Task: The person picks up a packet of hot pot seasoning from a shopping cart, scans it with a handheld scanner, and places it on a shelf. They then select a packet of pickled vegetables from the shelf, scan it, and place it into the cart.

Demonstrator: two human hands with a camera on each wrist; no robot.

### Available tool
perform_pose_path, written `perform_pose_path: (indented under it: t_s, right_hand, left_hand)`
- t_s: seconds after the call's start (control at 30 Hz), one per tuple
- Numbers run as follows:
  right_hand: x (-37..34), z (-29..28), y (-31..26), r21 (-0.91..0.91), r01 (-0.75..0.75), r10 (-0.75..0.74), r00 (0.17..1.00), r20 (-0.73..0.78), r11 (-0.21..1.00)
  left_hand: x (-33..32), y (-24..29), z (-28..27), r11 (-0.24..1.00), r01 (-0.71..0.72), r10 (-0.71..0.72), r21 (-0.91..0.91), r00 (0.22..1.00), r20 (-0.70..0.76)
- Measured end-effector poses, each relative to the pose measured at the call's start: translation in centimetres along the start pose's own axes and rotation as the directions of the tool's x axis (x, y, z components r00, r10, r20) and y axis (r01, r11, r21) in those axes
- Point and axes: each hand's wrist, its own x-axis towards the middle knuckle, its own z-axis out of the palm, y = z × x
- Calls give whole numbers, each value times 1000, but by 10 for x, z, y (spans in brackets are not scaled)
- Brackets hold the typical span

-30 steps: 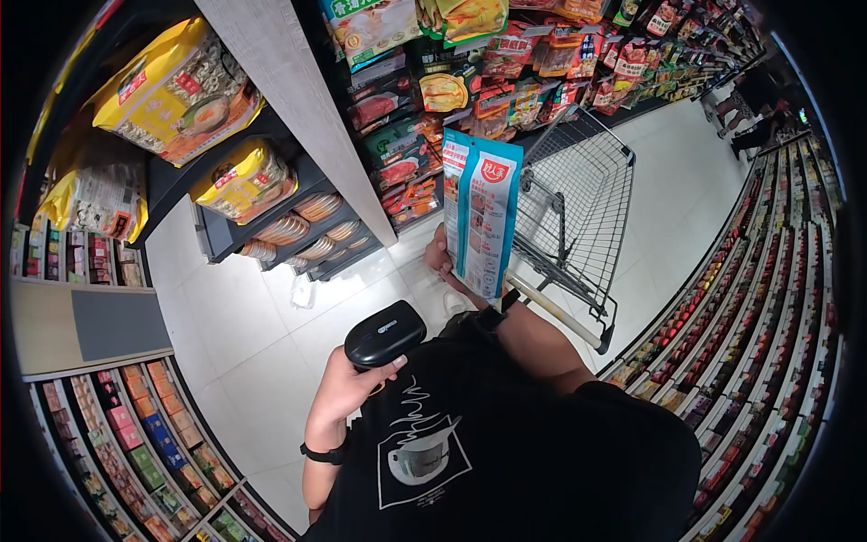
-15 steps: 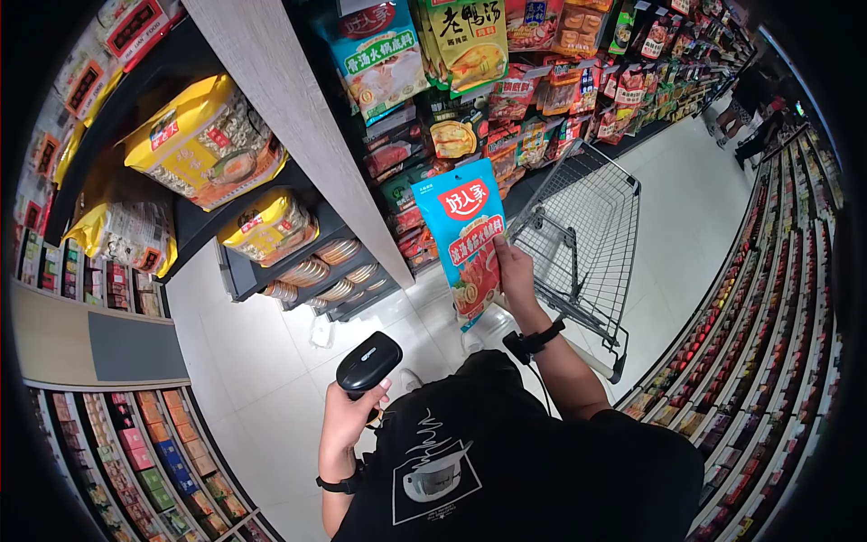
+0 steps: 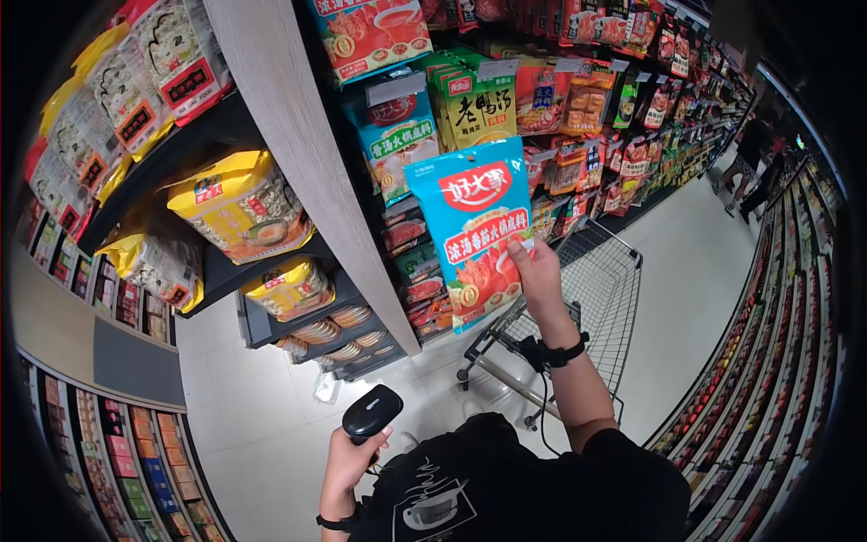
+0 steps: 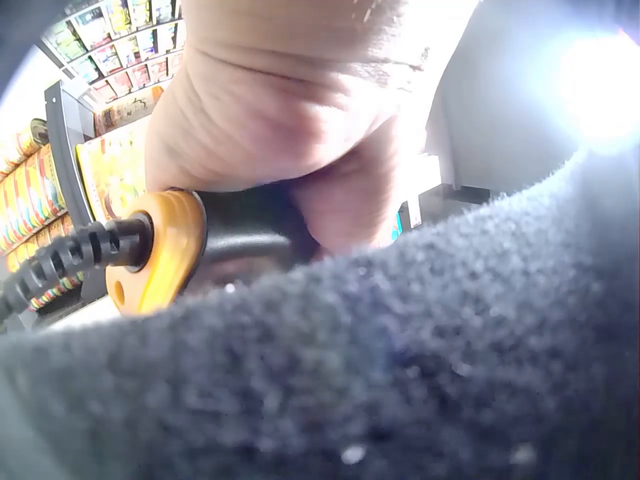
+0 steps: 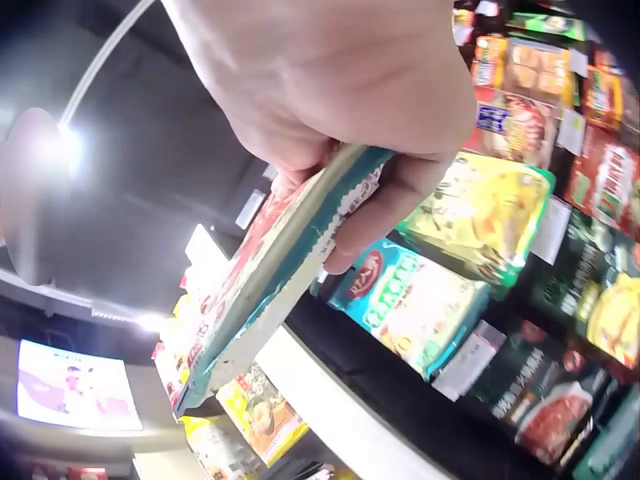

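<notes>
In the head view my right hand (image 3: 539,278) pinches the right edge of a blue and red packet (image 3: 477,237), thumb on its front, held upright before the hanging packets. The right wrist view shows the packet (image 5: 275,265) edge-on between the thumb and fingers of that hand (image 5: 340,90). Low in the head view, my left hand (image 3: 350,459) grips a black handheld device (image 3: 372,412). The left wrist view shows the handle (image 4: 255,232) of the device in the left hand (image 4: 290,110), with an orange end and a ribbed cord; dark fabric hides the lower part.
A wire shopping cart (image 3: 591,303) stands behind the right forearm. A pale shelf post (image 3: 312,154) separates yellow noodle bags (image 3: 242,206) from packets hanging on hooks. Long stocked shelves (image 3: 768,361) curve along the right. People (image 3: 750,163) stand far down the aisle.
The packet, seen from its back a second ago, now shows its front and is higher. My right hand moved from its lower left to its right edge. The cart appears lower; the device remains held.
</notes>
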Motion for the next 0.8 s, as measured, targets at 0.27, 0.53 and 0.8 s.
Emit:
perform_pose_path:
  t_s: [0.27,0.53,0.8]
  right_hand:
    - [160,44,-78,-141,271,-272,962,11,952]
    - [260,118,-154,-142,465,-459,885,79,874]
    - [286,163,-184,-60,478,-469,875,117,876]
  left_hand:
    - [-20,-7,6,996,17,-30,-89,989,-143]
    - [-41,-32,18,972,-56,-26,-229,940,-339]
    - [-53,-38,15,971,-74,-19,-227,923,-383]
